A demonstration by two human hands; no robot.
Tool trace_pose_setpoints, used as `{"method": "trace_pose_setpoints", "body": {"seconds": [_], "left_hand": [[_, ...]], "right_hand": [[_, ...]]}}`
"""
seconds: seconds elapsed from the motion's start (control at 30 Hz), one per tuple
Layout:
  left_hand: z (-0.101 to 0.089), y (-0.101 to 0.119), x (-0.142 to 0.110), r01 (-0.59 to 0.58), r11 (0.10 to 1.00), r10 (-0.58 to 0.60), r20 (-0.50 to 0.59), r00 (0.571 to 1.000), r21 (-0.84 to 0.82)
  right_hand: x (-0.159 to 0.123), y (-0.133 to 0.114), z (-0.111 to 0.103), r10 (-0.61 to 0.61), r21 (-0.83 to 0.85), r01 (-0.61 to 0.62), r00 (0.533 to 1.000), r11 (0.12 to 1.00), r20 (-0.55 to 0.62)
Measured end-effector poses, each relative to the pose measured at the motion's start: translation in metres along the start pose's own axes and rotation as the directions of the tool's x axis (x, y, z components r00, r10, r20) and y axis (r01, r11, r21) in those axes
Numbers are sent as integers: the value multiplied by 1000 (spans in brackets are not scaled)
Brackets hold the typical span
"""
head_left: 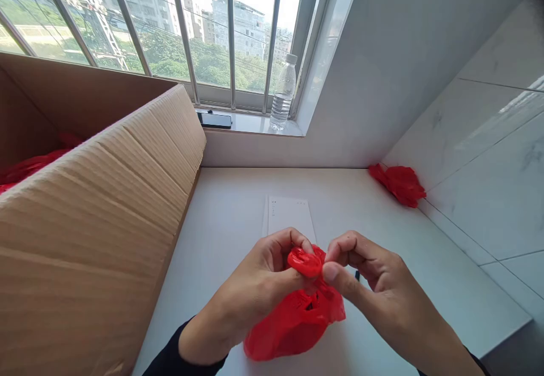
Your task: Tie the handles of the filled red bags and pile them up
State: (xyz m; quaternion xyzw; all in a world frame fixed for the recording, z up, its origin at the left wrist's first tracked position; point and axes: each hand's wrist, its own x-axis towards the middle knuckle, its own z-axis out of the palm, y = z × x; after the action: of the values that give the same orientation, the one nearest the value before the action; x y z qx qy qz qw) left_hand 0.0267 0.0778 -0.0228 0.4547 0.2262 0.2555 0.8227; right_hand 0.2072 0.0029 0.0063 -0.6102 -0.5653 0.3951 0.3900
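Note:
A red plastic bag point(293, 322) hangs bunched between my two hands over the white counter point(229, 223). My left hand point(250, 294) is closed round its twisted top, thumb and fingers curled on the red knot. My right hand point(369, 291) pinches the same twisted top from the right, thumb and forefinger pressed together on it. A white sheet of paper point(291, 214) lies on the counter just beyond my hands.
A large open cardboard box point(106, 194) fills the left side, with red bags point(29, 166) inside. Another bunched red bag point(399, 183) lies in the far right corner against the tiled wall. A water bottle point(283, 92) and a dark phone point(215, 119) rest on the windowsill.

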Motion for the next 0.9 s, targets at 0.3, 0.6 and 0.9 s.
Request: {"method": "trace_pose_setpoints", "body": {"seconds": [0.3, 0.6, 0.9], "left_hand": [[-5, -1, -4, -194, 816, 238, -11, 971, 544], [-11, -23, 12, -406, 473, 555, 93, 827, 782], [-13, -16, 9, -381, 644, 492, 22, 870, 663]], "right_hand": [[22, 17, -2, 45, 72, -56, 989, 996, 138], [31, 32, -5, 12, 281, -131, 921, 951, 389], [29, 50, -7, 42, 174, -80, 977, 981, 209]]}}
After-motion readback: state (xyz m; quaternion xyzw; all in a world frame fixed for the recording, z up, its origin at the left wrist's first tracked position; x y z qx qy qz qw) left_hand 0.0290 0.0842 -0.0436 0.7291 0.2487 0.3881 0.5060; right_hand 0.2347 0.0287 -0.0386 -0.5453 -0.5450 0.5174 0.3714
